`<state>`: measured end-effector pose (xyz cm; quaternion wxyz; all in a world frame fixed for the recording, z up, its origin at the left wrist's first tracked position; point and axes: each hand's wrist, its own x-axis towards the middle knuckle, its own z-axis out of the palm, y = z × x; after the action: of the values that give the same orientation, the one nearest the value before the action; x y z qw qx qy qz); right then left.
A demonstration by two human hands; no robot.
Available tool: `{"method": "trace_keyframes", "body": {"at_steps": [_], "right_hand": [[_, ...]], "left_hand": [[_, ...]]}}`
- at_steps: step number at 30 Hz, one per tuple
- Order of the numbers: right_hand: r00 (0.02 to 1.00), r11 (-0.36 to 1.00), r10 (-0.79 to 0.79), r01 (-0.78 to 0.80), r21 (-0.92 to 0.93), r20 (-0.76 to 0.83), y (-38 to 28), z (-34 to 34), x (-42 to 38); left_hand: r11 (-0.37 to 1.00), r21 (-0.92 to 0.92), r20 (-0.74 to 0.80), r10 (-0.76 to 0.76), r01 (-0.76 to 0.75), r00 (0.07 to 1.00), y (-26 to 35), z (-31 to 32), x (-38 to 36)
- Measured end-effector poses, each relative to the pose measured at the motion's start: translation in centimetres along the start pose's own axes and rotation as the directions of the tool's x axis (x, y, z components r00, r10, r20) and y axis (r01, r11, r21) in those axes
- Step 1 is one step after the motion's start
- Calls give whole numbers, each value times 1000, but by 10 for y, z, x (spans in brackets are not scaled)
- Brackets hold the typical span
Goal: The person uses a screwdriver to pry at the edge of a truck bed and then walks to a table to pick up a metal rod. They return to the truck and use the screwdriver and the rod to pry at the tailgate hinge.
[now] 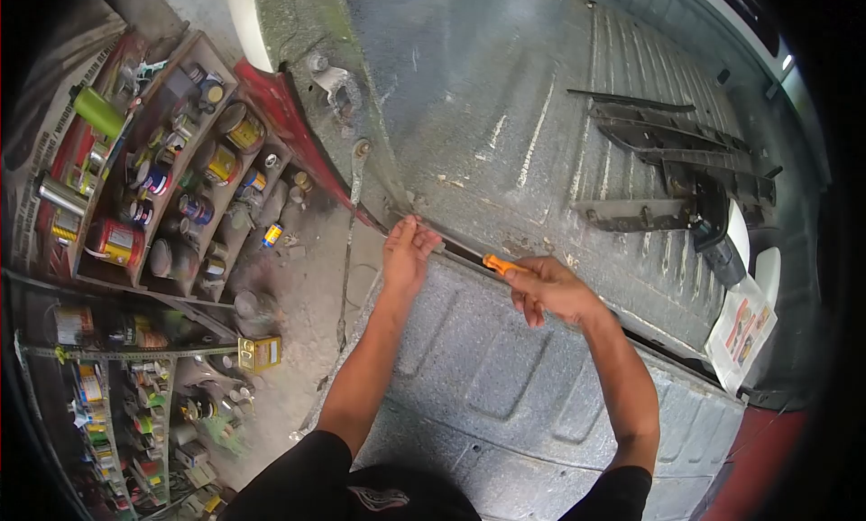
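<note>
An orange-handled screwdriver [497, 264] is gripped in my right hand [552, 291], its thin shaft pointing left along the gap between the truck bed [451, 151] and the lowered tailgate [505, 341]. At the left end of that gap, my left hand [411, 253] has its fingers drawn together near the shaft's tip. What they pinch is too small to make out. A metal stay bar [352, 223] hangs down beside my left hand from a bolt on the bed's side wall.
Black plastic trim pieces [667, 147] lie on the bed at the right, near a printed paper sheet [740, 333]. To the left, wooden shelves [149, 277] hold several paint cans. A yellow tin [260, 353] stands by the lower rack. Red bodywork [287, 106] edges the bed.
</note>
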<state>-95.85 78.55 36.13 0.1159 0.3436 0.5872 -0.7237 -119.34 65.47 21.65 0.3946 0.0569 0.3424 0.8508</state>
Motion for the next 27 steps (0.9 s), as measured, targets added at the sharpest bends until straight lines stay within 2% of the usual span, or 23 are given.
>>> {"method": "trace_keyframes", "body": {"at_steps": [3,4,5,6,9,11,13,14,15,18,19,20,21,24,27], "right_hand": [[982,954,-124,79,-289,-140,5,20,-3],[904,769,-381,193,-609,-195,14,24,-1],[770,472,-620,214,-855,-150,27,27,5],[605,118,-796,135,-984,-12,32,31,5],[612,40,-790,-20,-999,-44,37,42,0],[481,257,-873,313,-914,-81,42,40,7],[640,683,-705,496,-535,-307,43,38,7],[833,909,-417,385,-160,-363,41,36,4],[955,959,-97,165,232,-279,41,34,1],[983,985,-18,49,165,-182,48,25,9],[886,938,-338,290,-189,-319,55,26,15],[695,728,-643,424,-539,-322,64,28,22],[452,400,-871,423,-813,-194,63,34,22],[517,320,-837,193,-928,-180,52,44,7],[384,344,-911,504,-793,-151,57,33,20]], "left_hand": [[999,39,-1,-10,11,1000,0,-4,-2],[999,38,-9,-15,15,1000,2,-3,-4],[999,37,-13,-20,21,1000,3,-1,-5],[999,36,-15,-28,28,1000,4,1,-6],[998,39,-56,-49,51,997,7,7,-7],[998,24,-26,-61,62,998,8,2,-7],[998,11,-3,-65,65,998,7,-1,-5],[998,4,3,-63,63,998,6,-3,-5],[998,-2,8,-62,62,998,5,-2,-6],[997,22,-58,-71,72,996,3,4,-9],[997,30,-83,-75,78,994,6,9,-10],[996,37,-109,-80,84,991,8,14,-11],[995,44,-134,-87,93,987,9,17,-12],[990,109,-177,-66,86,982,3,10,-3],[992,97,-182,-59,77,981,4,10,-4]]}}
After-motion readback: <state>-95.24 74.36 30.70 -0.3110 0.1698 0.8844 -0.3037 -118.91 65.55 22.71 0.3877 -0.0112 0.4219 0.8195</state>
